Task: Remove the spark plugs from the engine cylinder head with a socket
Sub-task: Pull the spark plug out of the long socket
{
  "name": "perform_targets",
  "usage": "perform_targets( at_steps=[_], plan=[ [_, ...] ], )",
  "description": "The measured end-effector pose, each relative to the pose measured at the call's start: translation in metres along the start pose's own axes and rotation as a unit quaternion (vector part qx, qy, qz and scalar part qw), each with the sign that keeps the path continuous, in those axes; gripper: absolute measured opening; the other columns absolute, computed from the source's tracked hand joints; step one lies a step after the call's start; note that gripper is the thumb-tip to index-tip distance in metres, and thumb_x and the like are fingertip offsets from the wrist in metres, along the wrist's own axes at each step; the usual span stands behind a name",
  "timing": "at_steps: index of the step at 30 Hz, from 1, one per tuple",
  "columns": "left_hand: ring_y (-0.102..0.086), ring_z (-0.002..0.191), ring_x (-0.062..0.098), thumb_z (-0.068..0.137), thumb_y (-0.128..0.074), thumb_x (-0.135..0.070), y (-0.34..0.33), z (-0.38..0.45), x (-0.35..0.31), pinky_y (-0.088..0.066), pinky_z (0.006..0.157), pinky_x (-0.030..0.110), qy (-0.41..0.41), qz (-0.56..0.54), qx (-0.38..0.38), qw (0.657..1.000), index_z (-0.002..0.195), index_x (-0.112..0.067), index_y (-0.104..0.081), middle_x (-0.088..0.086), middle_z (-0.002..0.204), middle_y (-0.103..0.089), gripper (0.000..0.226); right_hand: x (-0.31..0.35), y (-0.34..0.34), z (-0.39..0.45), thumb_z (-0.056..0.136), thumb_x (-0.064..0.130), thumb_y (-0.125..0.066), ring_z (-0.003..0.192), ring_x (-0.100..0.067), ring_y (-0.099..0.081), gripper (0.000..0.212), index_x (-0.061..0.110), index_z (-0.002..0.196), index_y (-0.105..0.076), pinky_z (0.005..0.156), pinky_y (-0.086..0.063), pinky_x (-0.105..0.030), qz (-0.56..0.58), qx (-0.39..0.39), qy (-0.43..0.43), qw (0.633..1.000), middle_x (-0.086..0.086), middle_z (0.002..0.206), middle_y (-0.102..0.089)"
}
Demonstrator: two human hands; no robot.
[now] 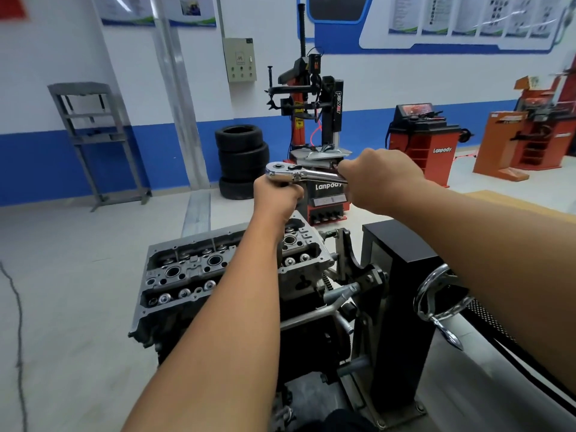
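Left hand (277, 194) wrapped under the ratchet (299, 173) head, right hand (378, 182) gripping its handle — above the cylinder head (193, 269) on the engine stand. Socket hidden; best kept plumb — swing smoothly.

Both hands grip ratchet (299, 173) above cylinder head (218, 275).
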State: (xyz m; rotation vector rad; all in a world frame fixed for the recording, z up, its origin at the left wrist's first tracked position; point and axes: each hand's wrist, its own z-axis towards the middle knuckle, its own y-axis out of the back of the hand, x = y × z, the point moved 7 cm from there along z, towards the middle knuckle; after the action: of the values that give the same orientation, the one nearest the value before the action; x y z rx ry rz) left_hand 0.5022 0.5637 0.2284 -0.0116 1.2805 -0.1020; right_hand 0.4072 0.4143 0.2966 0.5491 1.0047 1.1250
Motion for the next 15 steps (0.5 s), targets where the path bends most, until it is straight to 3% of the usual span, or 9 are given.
perform_targets(
  at_steps=[5, 10, 15],
  plan=[
    [-0.053, 0.043, -0.008, 0.078, -0.063, 0.022, 0.0, 0.003, 0.0, -0.043, 0.044, 0.011, -0.025, 0.006, 0.0, 1.0, 0.075, -0.013, -0.064, -0.016, 0.049, -0.061, 0.035, -0.008, -0.01, 0.012, 0.099, 0.019, -0.053, 0.046, -0.02, -0.036, 0.01, 0.013, 0.095, -0.059, 0.048, -0.023, -0.023, 0.004, -0.023, 0.026, 0.999, -0.005, 0.062, -0.041],
    [-0.058, 0.05, -0.01, 0.079, -0.066, 0.02, 0.002, 0.005, 0.001, -0.046, 0.048, 0.01, -0.037, 0.005, 0.0, 0.999, 0.08, -0.015, -0.068, -0.017, 0.055, -0.066, 0.034, -0.012, -0.013, 0.022, 0.098, 0.021, -0.06, 0.043, -0.017, -0.031, 0.014, 0.008, 0.098, -0.064, 0.049, -0.025, -0.022, 0.025, -0.062, 0.076, 0.995, -0.003, 0.055, -0.033],
    [-0.063, 0.054, -0.009, 0.078, -0.068, 0.02, 0.001, 0.005, 0.001, -0.046, 0.048, 0.01, -0.035, -0.016, -0.009, 0.999, 0.084, -0.011, -0.07, -0.015, 0.059, -0.069, 0.031, -0.016, -0.019, 0.035, 0.095, 0.017, -0.062, 0.047, -0.027, -0.042, 0.013, 0.004, 0.092, -0.062, 0.052, -0.033, -0.028, 0.047, -0.097, 0.117, 0.987, -0.004, 0.053, -0.032]
  ],
)
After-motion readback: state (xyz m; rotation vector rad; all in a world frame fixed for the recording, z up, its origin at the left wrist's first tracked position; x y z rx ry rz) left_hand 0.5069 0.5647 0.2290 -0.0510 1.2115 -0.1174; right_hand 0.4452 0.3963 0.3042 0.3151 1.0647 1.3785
